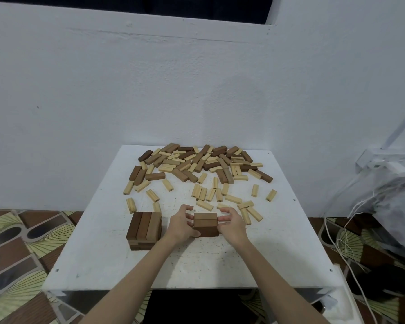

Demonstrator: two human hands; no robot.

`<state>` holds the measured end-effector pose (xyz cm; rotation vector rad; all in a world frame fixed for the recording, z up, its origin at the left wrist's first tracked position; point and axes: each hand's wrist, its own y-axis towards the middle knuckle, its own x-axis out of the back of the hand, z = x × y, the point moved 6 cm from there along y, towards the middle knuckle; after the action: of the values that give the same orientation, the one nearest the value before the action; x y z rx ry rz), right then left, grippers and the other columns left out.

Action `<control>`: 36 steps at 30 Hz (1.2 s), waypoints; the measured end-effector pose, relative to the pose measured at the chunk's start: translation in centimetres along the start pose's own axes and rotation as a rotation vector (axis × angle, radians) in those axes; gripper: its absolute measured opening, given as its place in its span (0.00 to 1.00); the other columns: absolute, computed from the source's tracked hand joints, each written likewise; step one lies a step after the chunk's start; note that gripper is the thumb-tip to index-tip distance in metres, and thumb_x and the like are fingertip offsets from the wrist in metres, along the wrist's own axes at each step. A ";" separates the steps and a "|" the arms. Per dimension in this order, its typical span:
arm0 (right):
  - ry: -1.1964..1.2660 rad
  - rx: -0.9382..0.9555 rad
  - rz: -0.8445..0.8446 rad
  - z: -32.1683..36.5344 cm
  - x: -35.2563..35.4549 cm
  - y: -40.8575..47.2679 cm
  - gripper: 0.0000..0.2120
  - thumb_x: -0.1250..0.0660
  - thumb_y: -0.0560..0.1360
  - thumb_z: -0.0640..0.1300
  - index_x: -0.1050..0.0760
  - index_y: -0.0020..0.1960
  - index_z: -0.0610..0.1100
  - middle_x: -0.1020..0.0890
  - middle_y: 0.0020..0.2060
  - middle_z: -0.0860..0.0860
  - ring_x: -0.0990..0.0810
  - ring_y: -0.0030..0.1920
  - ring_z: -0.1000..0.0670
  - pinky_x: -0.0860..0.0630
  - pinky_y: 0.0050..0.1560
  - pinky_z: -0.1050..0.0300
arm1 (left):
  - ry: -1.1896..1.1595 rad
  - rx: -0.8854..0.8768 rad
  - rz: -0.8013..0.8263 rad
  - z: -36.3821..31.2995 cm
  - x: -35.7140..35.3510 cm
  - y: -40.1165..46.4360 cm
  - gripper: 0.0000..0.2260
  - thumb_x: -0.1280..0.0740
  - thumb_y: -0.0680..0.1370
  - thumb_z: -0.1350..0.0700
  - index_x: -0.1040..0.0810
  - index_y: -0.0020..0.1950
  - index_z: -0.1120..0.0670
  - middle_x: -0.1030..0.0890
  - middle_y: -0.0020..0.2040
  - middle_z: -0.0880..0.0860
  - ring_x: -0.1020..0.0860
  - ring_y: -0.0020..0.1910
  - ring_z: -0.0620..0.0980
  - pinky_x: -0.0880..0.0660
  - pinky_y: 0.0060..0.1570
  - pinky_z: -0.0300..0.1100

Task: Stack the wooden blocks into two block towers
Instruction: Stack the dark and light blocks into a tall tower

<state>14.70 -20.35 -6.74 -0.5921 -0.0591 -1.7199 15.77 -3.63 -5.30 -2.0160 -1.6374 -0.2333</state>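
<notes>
A pale wall [150, 90] rises behind the white table [278, 242], which stands on a patterned tiled floor [21, 242]; cables [346, 242] trail to the table's right. Loose blocks [197, 169] are strewn across the table's far half. On its near half, left of centre, stands the finished stack [144, 230], its 3 top blocks running long axis away from the viewer. Just right of it, the small stack [205, 224] has top blocks lying crosswise, gripped on either side by the left hand [181, 226] and right hand [232, 226].
</notes>
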 end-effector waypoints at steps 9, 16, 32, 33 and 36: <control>0.008 -0.006 -0.043 0.1 0.3 -0.1 0.22 0.34 0.71 0.28 0.28 0.62 0.45 0.23 0.44 0.50 0.22 0.43 0.52 0.23 0.38 0.62 | -0.045 0.026 -0.031 0.3 0.2 -0.1 0.32 0.25 0.65 0.70 0.33 0.65 0.57 0.26 0.50 0.54 0.26 0.44 0.49 0.27 0.37 0.34; 0.021 0.007 -0.037 0.4 0.1 -0.2 0.24 0.32 0.70 0.29 0.29 0.63 0.43 0.22 0.46 0.50 0.22 0.43 0.54 0.20 0.44 0.56 | -0.050 0.041 -0.054 0.1 0.3 -0.1 0.31 0.25 0.65 0.70 0.33 0.64 0.58 0.25 0.48 0.54 0.25 0.44 0.50 0.25 0.39 0.36; -0.024 0.004 -0.081 0.5 0.5 -0.3 0.21 0.33 0.71 0.29 0.27 0.60 0.44 0.22 0.44 0.50 0.23 0.42 0.53 0.24 0.38 0.63 | -0.066 0.112 -0.112 0.0 0.5 0.1 0.28 0.26 0.67 0.70 0.32 0.63 0.59 0.22 0.46 0.56 0.23 0.47 0.53 0.25 0.48 0.44; -0.026 0.004 -0.083 0.6 0.4 -0.3 0.21 0.33 0.71 0.29 0.27 0.60 0.44 0.22 0.44 0.50 0.24 0.42 0.54 0.25 0.37 0.64 | -0.068 0.113 -0.115 0.0 0.6 0.1 0.28 0.26 0.67 0.70 0.32 0.63 0.59 0.22 0.46 0.56 0.23 0.48 0.53 0.25 0.48 0.44; -0.016 -0.001 -0.084 0.6 0.3 -0.3 0.21 0.34 0.71 0.28 0.27 0.60 0.43 0.21 0.44 0.49 0.24 0.42 0.54 0.24 0.38 0.63 | -0.078 0.117 -0.127 0.1 0.6 0.1 0.28 0.26 0.67 0.70 0.32 0.63 0.59 0.22 0.46 0.56 0.22 0.49 0.55 0.24 0.49 0.45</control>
<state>14.60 -20.35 -6.01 -0.6117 -0.0953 -1.7970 15.95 -3.04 -5.17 -1.8575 -1.7874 -0.1027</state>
